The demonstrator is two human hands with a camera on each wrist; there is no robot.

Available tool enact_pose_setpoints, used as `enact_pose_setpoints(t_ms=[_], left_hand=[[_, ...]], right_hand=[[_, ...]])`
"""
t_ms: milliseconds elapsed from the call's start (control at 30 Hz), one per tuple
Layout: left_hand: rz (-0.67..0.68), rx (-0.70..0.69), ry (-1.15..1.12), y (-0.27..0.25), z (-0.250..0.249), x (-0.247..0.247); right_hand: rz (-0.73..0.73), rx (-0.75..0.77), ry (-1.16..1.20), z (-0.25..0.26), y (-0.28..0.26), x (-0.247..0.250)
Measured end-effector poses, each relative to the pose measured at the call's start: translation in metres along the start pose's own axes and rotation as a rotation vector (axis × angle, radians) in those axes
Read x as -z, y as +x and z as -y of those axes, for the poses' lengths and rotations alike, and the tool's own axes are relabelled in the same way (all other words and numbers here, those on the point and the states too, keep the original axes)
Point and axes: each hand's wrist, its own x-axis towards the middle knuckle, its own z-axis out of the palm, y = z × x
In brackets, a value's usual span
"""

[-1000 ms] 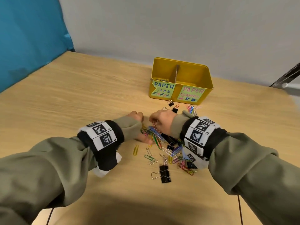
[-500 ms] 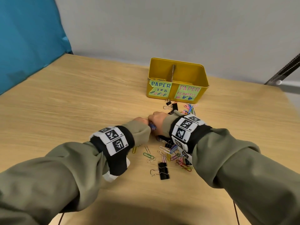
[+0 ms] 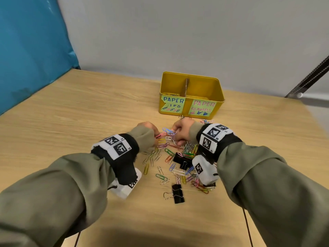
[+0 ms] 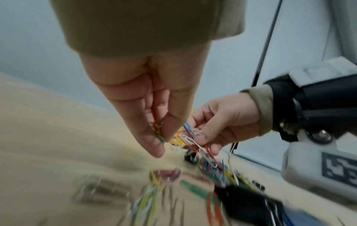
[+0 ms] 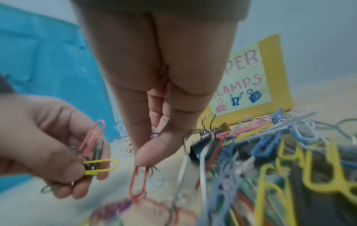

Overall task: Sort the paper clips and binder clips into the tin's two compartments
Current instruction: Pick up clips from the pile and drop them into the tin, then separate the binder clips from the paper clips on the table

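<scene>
A yellow tin (image 3: pixel 204 82) with a middle divider stands at the back of the table, labelled PAPER CLIPS on the left and PAPER CLAMPS (image 5: pixel 243 82) on the right. Coloured paper clips (image 3: pixel 170 172) and black binder clips (image 3: pixel 178 193) lie scattered in front of it. My left hand (image 3: pixel 151 129) pinches a small bunch of paper clips (image 5: pixel 94 152), pink, yellow and green. My right hand (image 3: pixel 181 131) pinches several more clips (image 4: pixel 197 142), with a red paper clip (image 5: pixel 138 183) hanging from its fingertips. Both hands hover close together just above the pile.
The wooden table (image 3: pixel 71 122) has a grey wall behind it and a blue panel (image 3: pixel 30 50) at the left. A black strap (image 3: pixel 309 77) slants down at the far right. Another binder clip (image 3: pixel 183 162) lies by my right wrist.
Both hands have lifted off the pile and moved slightly apart, each holding paper clips. The head view has shifted, so the tin sits nearer the middle.
</scene>
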Motion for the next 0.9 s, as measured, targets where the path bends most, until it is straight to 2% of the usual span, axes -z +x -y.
enact_pose_setpoints(t_ms=[133,300,367,467,567,667,800,900], left_hand=[[-0.021,-0.07,-0.401,0.013,-0.013,0.026],[-0.215,-0.182,-0.555,0.044,-0.053,0.07],[-0.325,-0.192,-0.459,0.052,-0.069,0.081],[-0.442,-0.158,-0.175,0.07,-0.085,0.085],[-0.365,-0.125,-0.1,0.08,-0.091,0.081],[-0.284,-0.081,-0.17,0.078,-0.09,0.077],[-0.355,-0.108,-0.094,0.063,-0.088,0.068],[-0.427,-0.221,0.02,0.047,-0.079,0.049]], right_hand=[[-0.05,0.065,0.334,0.017,-0.007,0.03],[-0.16,0.239,0.52,0.053,-0.001,0.076],[-0.258,0.264,0.585,0.066,0.01,0.087],[-0.395,0.216,0.555,0.074,0.034,0.091],[-0.428,0.149,0.485,0.074,0.051,0.084],[-0.417,0.112,0.454,0.067,0.054,0.083],[-0.481,0.161,0.406,0.053,0.039,0.091],[-0.462,0.244,0.437,0.038,0.018,0.089]])
